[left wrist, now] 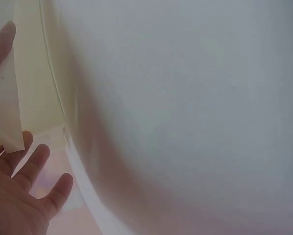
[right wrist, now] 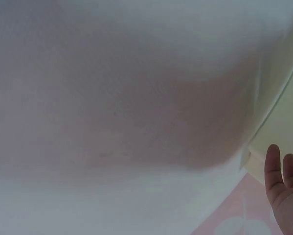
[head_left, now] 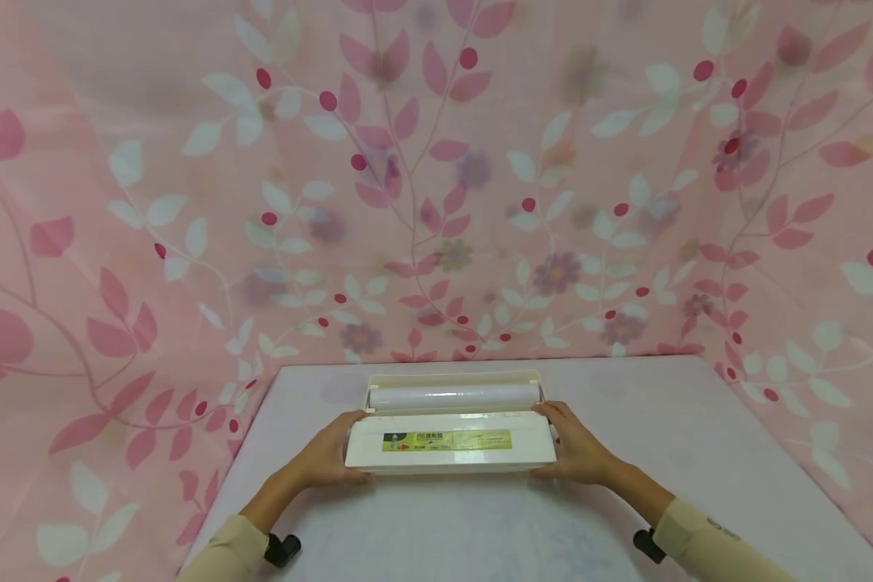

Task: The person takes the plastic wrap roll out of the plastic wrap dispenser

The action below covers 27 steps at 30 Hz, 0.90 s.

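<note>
A white lid [head_left: 451,453] with a yellow-green printed label spans both hands near the middle of the table. My left hand [head_left: 329,453] grips its left end, thumb at the near edge and fingers at the far edge. At the opposite end, my right hand [head_left: 582,449] holds it the same way. Just behind the lid lies an off-white cling film box [head_left: 454,378], its roll of film [head_left: 454,396] exposed lengthwise. In the left wrist view, the thumb and fingertips sit about the end of the lid [left wrist: 9,107]. Only part of the right hand [right wrist: 285,196] shows in its wrist view.
A pale cloth covers the table [head_left: 466,533]. Pink floral curtains [head_left: 436,202] rise along its back and both sides. Black camera mounts [head_left: 284,550] are worn below each wrist, near the beige sleeves [head_left: 229,554].
</note>
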{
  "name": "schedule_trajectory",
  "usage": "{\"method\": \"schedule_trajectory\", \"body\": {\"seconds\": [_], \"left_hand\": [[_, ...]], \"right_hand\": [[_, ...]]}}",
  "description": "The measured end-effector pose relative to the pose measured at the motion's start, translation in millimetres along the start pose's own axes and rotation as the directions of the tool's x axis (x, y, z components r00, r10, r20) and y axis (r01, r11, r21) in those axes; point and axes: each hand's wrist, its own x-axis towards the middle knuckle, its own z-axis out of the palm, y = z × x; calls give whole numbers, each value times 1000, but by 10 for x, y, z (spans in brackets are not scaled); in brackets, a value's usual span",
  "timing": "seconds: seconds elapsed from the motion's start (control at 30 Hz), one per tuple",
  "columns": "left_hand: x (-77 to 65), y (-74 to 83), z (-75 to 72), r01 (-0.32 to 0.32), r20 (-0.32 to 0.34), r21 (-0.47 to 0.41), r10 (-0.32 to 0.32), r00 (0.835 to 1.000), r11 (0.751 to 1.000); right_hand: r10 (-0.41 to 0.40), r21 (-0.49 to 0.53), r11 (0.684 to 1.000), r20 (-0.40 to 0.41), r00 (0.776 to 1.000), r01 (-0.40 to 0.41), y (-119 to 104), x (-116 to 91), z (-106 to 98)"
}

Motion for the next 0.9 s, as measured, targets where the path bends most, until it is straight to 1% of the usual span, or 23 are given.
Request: {"method": "schedule_trajectory", "body": {"seconds": [0.17, 0.33, 0.47, 0.57, 0.63, 0.9], "left_hand": [[4, -1, 19, 10, 6, -16, -10, 1000, 1000], [7, 4, 25, 17, 3, -37, -17, 1000, 999], [2, -12, 24, 22, -4, -12, -22, 1000, 1000], [14, -21, 25, 6, -4, 7, -6, 1000, 1000], [23, -17, 22, -4, -1, 12, 4, 1000, 1000], [11, -31, 34, 8, 8, 3, -8, 1000, 1000]], "right_hand": [[46, -33, 998, 35, 998, -45, 33, -8, 14], [28, -45, 999, 39, 999, -27, 76, 16, 13], [8, -95, 995, 28, 1000, -5, 88, 56, 17], [12, -123, 992, 21, 1000, -10, 97, 66, 20], [18, -119, 993, 21, 1000, -15, 101, 70, 23], [26, -102, 995, 36, 999, -22, 127, 85, 63]]}}
